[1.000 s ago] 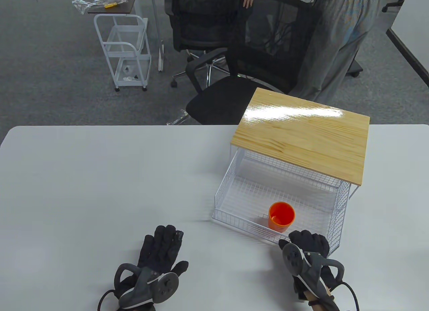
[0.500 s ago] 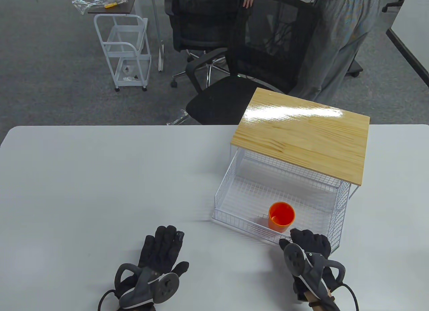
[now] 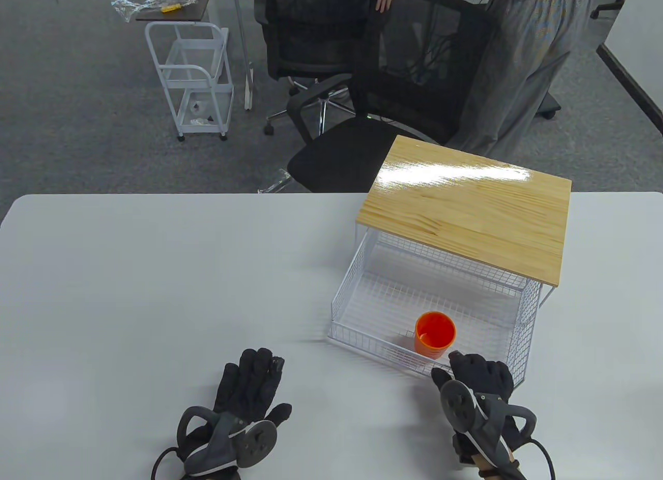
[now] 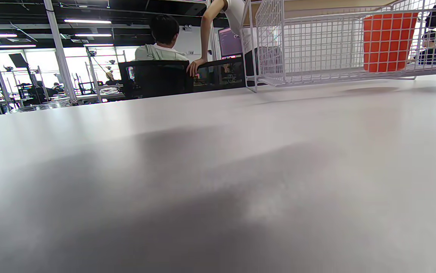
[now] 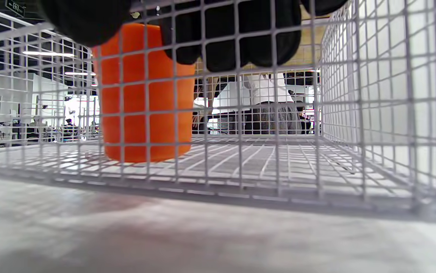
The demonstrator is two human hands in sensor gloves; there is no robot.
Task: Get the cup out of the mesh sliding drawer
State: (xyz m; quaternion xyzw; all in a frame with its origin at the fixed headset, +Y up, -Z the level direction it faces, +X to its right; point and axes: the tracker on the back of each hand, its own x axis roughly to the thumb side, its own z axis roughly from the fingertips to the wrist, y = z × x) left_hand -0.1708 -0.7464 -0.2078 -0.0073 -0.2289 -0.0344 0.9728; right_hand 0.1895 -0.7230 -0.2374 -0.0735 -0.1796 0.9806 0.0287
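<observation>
An orange cup (image 3: 435, 335) stands upright in the white mesh drawer (image 3: 342, 293), close to its front wall. The drawer is pulled out from under a wooden top (image 3: 466, 205). My right hand (image 3: 479, 371) holds the drawer's front rim just right of the cup. In the right wrist view its fingers (image 5: 240, 38) hang over the rim inside the mesh (image 5: 354, 113), beside the cup (image 5: 142, 94). My left hand (image 3: 248, 376) lies flat and open on the table, empty. The left wrist view shows the cup (image 4: 388, 41) through the mesh (image 4: 316, 45); that hand's own fingers are out of view.
The white table (image 3: 155, 273) stretches left of the drawer. Black office chairs (image 3: 393, 86) and a standing person (image 3: 528, 60) are behind the table's far edge. A white cart (image 3: 194, 81) stands on the floor at far left.
My right hand has crept slightly forward over the drawer's front rim, toward the cup. The drawer, the cup and my left hand have not moved.
</observation>
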